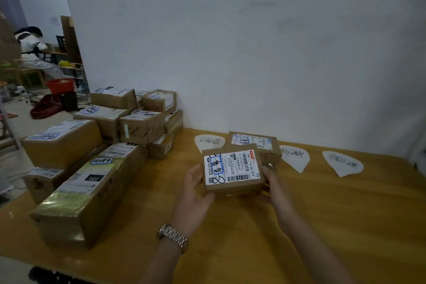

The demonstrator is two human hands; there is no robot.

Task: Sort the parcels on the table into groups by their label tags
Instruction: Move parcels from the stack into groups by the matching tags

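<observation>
The left hand (pixel 196 188) lies against the left side of a small parcel (pixel 232 185), fingers nearly straight and pressing. The right hand (pixel 275 183) grips the opposite side, its fingers curling round the edge. Between them the parcel hangs just above the surface (pixel 322 226), its top turned up toward the camera so the handwritten tag (pixel 216 166) shows.

The step in hand looks like reading that tag and choosing a group. To do it well, hold the box level, match the handwriting to one of the three paper markers (pixel 294 157) laid along the far edge, then set the box down flat beside the right one, tag upward. One sorted parcel (pixel 253 142) lies just behind the held one, between the left and middle markers. If the tags agree, place this one touching it or on top, squarely, so it cannot slide. The unsorted pile (pixel 103 145) stands well to the left, so keep the new group apart from it.
</observation>
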